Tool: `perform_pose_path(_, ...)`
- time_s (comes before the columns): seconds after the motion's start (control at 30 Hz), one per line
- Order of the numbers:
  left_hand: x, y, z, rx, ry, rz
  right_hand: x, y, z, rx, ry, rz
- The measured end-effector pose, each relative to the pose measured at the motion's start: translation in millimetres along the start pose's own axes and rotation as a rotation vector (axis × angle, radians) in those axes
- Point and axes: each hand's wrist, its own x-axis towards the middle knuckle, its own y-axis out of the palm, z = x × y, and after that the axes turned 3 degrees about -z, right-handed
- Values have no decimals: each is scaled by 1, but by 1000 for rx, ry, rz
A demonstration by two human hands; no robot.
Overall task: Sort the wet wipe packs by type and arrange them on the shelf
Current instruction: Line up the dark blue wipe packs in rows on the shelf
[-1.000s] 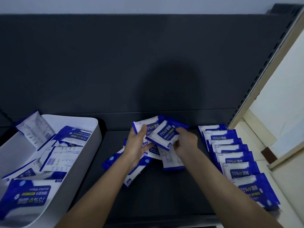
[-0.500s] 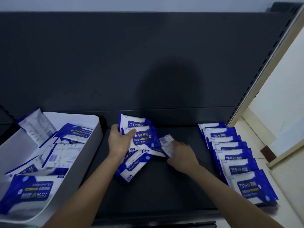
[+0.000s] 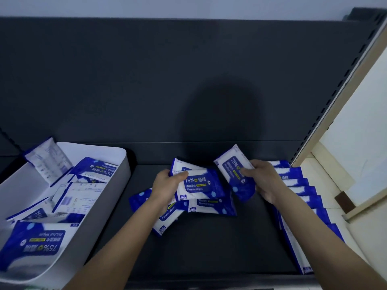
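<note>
Gripping 1 tilted wipe pack (image 3: 234, 174) right of centre, the right hand (image 3: 266, 181) lifts it above the dark shelf (image 3: 230, 248). At frame centre, the left hand (image 3: 166, 185) clutches a small stack of packs (image 3: 199, 184) by its left edge, with loose packs (image 3: 211, 206) beneath.

Forearm (image 3: 326, 239) partly hides pack row (image 3: 295, 175) (right side).

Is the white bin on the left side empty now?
No, the white bin holds several blue and white wipe packs, lying loosely on one another.
</note>
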Motion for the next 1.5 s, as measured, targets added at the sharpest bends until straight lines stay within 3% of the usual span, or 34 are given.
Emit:
perform_pose_path(0.13,-2,24,13,367,134,-44,2,-2,13,-61,-50,177)
perform_pose_path(0.27,-1,30,20,877,297,-73,8,17,1,-568,-152,342)
perform_pose_path(0.4,-8,2,25,918,437,-97,16,32,-17,-727,-116,490)
perform_pose_path(0.53,-15,-41,21,838,616,-346,18,40,-15,-763,-142,574)
perform_pose_path(0.6,-10,-60,21,944,540,-428,18,46,-11,-824,-97,647)
perform_pose_path(0.7,-5,-79,26,1119,204,-358,17,54,-6,-945,-14,741)
perform_pose_path(0.77,-6,-82,31,1085,69,-279,14,57,-6,-970,24,743)
perform_pose_path(0.87,-3,-82,37,969,88,-282,6,58,-6,-933,12,715)
perform_pose_path(1.03,-9,-79,33,491,128,-425,-2,50,-9,-900,-87,637)
perform_pose_path(1.2,-11,-79,30,33,64,-294,-8,36,-4,-886,-208,583)
perform_pose_path(1.33,-13,-70,24,-190,78,-255,-13,22,3,-701,-192,504)
perform_pose_path(1.5,-10,-55,10,-236,156,-307,-18,12,-1,-326,-140,360)
